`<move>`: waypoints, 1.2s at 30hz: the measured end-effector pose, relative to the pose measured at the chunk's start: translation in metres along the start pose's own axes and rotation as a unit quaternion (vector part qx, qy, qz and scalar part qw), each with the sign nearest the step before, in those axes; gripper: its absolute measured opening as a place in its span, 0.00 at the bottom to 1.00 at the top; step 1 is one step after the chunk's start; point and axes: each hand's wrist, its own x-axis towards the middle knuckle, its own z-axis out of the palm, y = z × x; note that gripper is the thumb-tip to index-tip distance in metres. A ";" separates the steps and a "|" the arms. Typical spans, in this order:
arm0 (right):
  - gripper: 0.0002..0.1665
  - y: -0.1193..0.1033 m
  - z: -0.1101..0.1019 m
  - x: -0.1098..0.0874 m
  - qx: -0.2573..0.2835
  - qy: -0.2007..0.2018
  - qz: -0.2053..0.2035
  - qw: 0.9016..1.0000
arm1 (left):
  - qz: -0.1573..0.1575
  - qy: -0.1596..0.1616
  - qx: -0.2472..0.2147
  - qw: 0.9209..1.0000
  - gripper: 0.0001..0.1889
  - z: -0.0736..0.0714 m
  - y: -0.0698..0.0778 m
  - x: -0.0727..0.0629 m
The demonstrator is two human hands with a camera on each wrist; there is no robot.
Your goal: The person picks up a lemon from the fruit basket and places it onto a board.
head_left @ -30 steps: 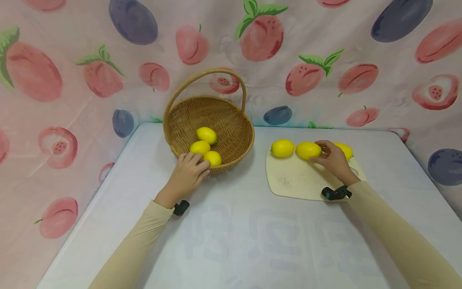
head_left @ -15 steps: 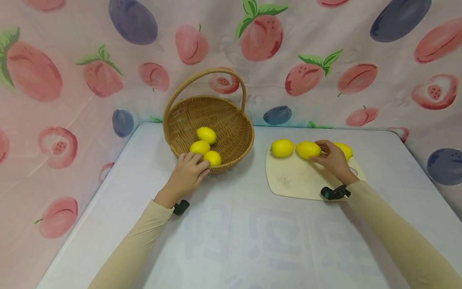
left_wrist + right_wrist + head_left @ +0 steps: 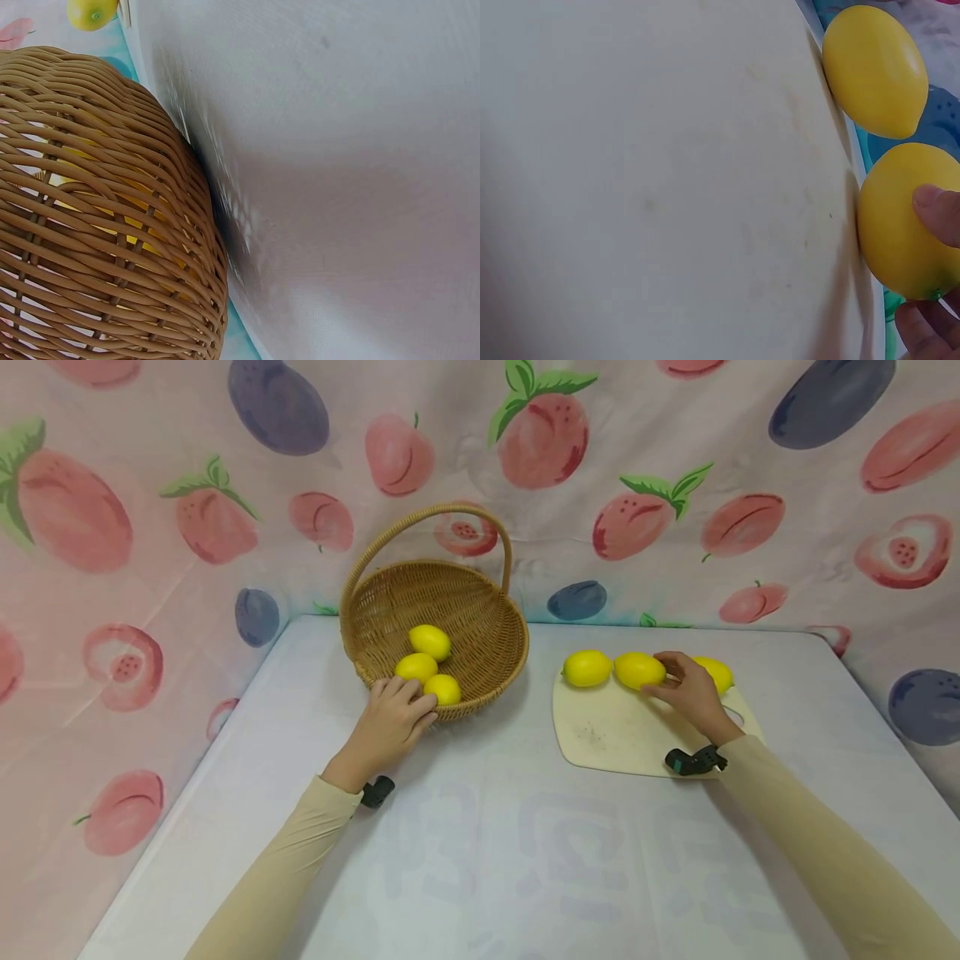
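Observation:
My left hand point(image 3: 388, 720) grips the near rim of a wicker basket point(image 3: 480, 602), its fingers over the edge. Three yellow lemons point(image 3: 430, 643) lie inside, close to those fingers. In the left wrist view the woven basket wall point(image 3: 97, 225) fills the left side, and yellow shows through its gaps. At the right, my right hand point(image 3: 693, 693) holds the middle lemon point(image 3: 639, 671) of a row on a cream cutting board point(image 3: 622, 735). The right wrist view shows the thumb point(image 3: 939, 214) on that lemon point(image 3: 900, 225), with other fingers under its end.
Another lemon point(image 3: 587, 668) sits left of the held one at the board's back edge. A third lemon point(image 3: 714, 673) lies to the right, partly behind my right hand. A fruit-print cloth point(image 3: 555, 527) hangs behind the white-covered table point(image 3: 480, 860).

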 end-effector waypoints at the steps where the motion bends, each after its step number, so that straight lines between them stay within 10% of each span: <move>1: 0.37 0.000 0.000 0.000 0.000 0.001 0.000 1.000 | 0.000 0.000 0.000 1.000 0.05 0.000 0.000 0.000; 25: 0.34 -0.006 -0.012 -0.004 0.040 0.036 -0.047 0.997 | 0.000 -0.001 0.003 1.000 0.05 -0.001 0.001 0.000; 36: 0.33 -0.042 -0.020 0.005 0.083 0.045 -0.102 0.990 | 0.002 0.003 0.003 1.000 0.05 0.001 -0.001 0.000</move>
